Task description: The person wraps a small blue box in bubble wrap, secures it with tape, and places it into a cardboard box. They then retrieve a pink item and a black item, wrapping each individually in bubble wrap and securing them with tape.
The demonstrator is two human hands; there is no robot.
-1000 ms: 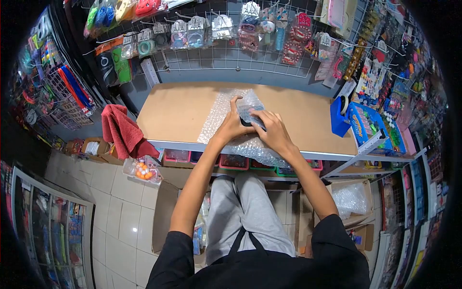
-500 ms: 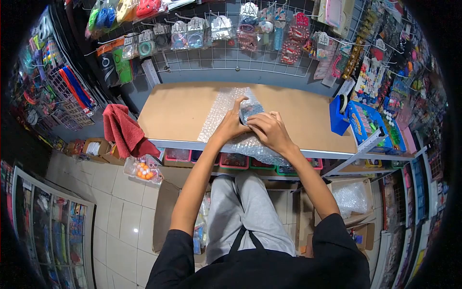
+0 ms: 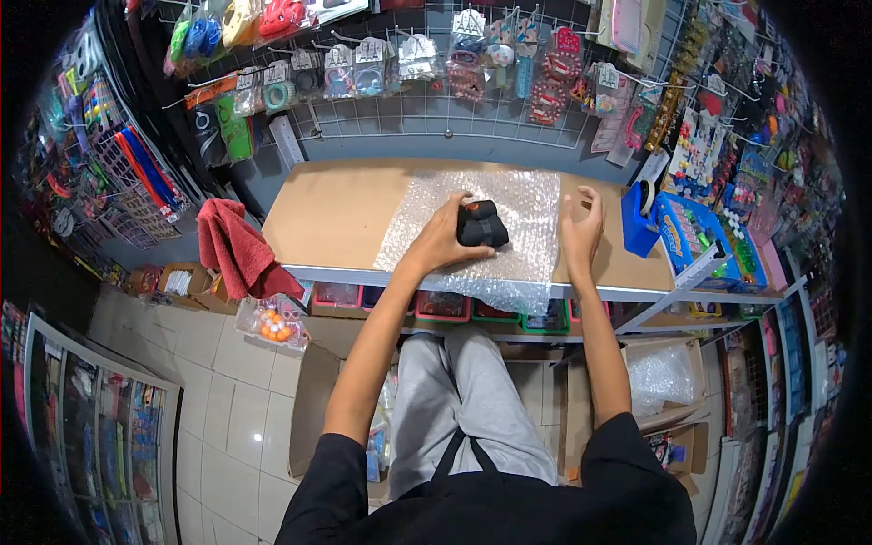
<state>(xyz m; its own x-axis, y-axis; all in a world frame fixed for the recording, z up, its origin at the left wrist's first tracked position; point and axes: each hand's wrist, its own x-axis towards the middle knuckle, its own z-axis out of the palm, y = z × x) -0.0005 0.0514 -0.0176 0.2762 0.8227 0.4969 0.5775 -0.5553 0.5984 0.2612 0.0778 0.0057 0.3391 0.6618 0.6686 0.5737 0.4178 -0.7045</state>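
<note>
A black object of two rounded barrels side by side, with a small orange mark, sits on a sheet of bubble wrap spread on the tan tabletop. My left hand grips it from the left, thumb along the near side and fingers at the far side. At the sheet's right edge, my right hand is raised with thumb and fingers apart, nothing visible between them. The near end of the bubble wrap droops over the table's front edge.
On the table's right stand a blue tape dispenser and blue boxes of small goods. A red cloth hangs at the left corner. Coloured trays sit beneath, and packaged goods hang on the wire grid behind.
The bubble wrap, folded over the object half a second ago, now lies opened out to the right. My right hand has moved right, off the object, while my left hand stays with it.
</note>
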